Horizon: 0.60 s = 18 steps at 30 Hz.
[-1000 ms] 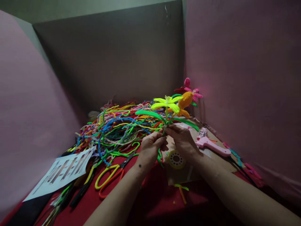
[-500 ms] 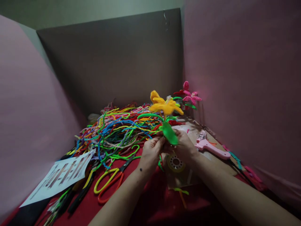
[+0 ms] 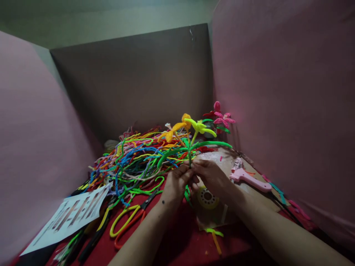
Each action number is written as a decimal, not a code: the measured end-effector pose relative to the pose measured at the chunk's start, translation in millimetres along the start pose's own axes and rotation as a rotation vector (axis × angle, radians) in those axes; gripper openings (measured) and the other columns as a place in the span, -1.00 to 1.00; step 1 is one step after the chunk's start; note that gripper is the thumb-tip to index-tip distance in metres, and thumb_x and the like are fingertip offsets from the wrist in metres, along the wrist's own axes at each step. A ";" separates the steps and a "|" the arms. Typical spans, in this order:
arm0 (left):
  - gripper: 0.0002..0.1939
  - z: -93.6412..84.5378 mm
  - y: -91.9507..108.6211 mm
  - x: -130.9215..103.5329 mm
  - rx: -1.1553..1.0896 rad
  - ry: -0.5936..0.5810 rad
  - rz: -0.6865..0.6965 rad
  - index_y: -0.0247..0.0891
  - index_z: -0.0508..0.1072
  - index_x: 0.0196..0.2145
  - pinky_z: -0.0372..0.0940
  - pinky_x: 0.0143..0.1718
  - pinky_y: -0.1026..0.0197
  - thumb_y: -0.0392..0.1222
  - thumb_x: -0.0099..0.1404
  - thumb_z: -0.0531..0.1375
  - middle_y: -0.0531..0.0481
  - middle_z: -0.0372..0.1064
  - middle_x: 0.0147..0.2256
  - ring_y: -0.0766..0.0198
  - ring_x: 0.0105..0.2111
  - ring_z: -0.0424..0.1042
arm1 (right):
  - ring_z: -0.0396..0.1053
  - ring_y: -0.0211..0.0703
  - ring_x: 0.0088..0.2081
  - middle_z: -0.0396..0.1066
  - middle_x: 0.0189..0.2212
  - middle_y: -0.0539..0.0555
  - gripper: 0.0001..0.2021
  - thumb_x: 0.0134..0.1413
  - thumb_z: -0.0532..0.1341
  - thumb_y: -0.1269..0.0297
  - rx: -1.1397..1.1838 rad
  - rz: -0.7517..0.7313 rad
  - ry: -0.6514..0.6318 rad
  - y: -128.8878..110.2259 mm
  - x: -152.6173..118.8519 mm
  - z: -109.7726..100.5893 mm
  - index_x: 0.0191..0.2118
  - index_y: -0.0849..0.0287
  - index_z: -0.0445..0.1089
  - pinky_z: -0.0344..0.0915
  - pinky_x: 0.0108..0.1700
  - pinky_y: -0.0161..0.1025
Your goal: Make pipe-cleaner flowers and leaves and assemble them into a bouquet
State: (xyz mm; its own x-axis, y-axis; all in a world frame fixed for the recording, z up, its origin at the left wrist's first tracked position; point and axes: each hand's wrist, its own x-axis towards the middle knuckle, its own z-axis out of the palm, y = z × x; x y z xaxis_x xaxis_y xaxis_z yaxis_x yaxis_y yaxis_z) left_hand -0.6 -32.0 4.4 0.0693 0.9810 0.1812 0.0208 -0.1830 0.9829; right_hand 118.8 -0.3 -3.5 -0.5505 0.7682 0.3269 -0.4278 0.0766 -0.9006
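My left hand point(image 3: 177, 183) and my right hand point(image 3: 209, 175) meet at the middle, both closed on the green stem of a pipe-cleaner flower point(image 3: 190, 151). It stands upright, with orange blooms and a yellow-green bloom at the top and long green leaves arching to either side. The lower stem is hidden by my fingers. Below my right wrist a yellow tape roll point(image 3: 208, 197) lies on a piece of cardboard point(image 3: 202, 216). To the left of my left wrist, scissors point(image 3: 130, 218) with yellow and orange handles lie on the red cloth point(image 3: 177, 244).
A large heap of coloured pipe cleaners point(image 3: 138, 155) spreads behind my hands. A pink glue gun point(image 3: 249, 179) lies at right, its cord running off. Pink pipe-cleaner flowers point(image 3: 224, 119) stand at the back right. A printed sheet point(image 3: 69, 214) lies left. Pink panels point(image 3: 283, 92) flank the table.
The flower has been turned in my fingers: its leaves now spread sideways and the yellow-green bloom shows at right. The broad green leaf no longer covers my right fingers.
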 end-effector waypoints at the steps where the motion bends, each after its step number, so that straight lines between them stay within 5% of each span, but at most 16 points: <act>1: -0.70 1.3 0.2 -0.4 0.001 -0.009 -0.014 -0.35 0.38 -0.55 0.21 -0.59 0.31 -0.03 0.13 0.15 0.02 0.33 -0.66 0.36 -0.68 0.31 | 0.18 -0.30 -0.65 0.22 -0.70 -0.05 -0.67 0.02 0.13 0.08 -0.021 0.006 0.029 -0.5 0.1 -0.5 -0.61 0.19 0.29 0.15 -0.51 -0.28; 6: -0.72 4.2 -2.9 1.3 0.029 0.015 -0.115 -0.38 0.41 -0.46 0.23 -0.57 0.34 -0.05 0.10 0.18 0.01 0.35 -0.59 0.36 -0.61 0.35 | 0.28 -0.22 -0.49 0.31 -0.61 -0.03 -0.79 -0.16 0.26 0.14 -0.057 -0.015 0.282 4.9 5.2 -7.5 -0.49 0.21 0.38 0.20 -0.41 -0.27; 10: -0.71 1.0 -6.6 4.4 0.003 0.145 -0.134 -0.35 0.38 -0.33 0.20 -0.67 0.36 -0.11 0.01 0.24 0.04 0.35 -0.49 0.38 -0.61 0.33 | 0.28 -0.20 -0.42 0.36 -0.51 0.00 -0.80 -0.20 0.29 0.18 -0.169 -0.117 0.400 7.6 7.4 -12.3 -0.46 0.19 0.36 0.21 -0.30 -0.23; 13: -0.74 -1.6 -6.7 4.1 -0.055 0.221 -0.109 -0.34 0.35 -0.40 0.14 -0.69 0.38 -0.13 -0.01 0.25 0.08 0.31 -0.55 0.42 -0.66 0.28 | 0.24 -0.20 -0.45 0.31 -0.57 -0.02 -0.82 -0.22 0.29 0.18 -0.292 -0.162 0.402 5.3 6.9 -11.0 -0.56 0.16 0.34 0.20 -0.35 -0.22; 18: -0.78 -1.4 -5.5 2.4 -0.084 0.177 -0.031 -0.34 0.36 -0.46 0.06 -0.71 0.37 -0.12 0.01 0.23 0.10 0.26 -0.63 0.47 -0.72 0.16 | 0.18 -0.23 -0.54 0.26 -0.61 -0.02 -0.81 -0.18 0.26 0.16 -0.282 -0.154 0.327 6.5 5.6 -5.0 -0.58 0.16 0.33 0.15 -0.46 -0.24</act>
State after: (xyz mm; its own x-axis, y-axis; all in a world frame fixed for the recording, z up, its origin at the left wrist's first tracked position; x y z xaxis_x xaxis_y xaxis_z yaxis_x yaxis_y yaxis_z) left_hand -1.9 -28.6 -0.5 -0.1071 0.9834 0.1461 -0.0633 -0.1534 0.9861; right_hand 116.5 7.7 -8.9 -0.2210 0.8913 0.3960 -0.2497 0.3408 -0.9064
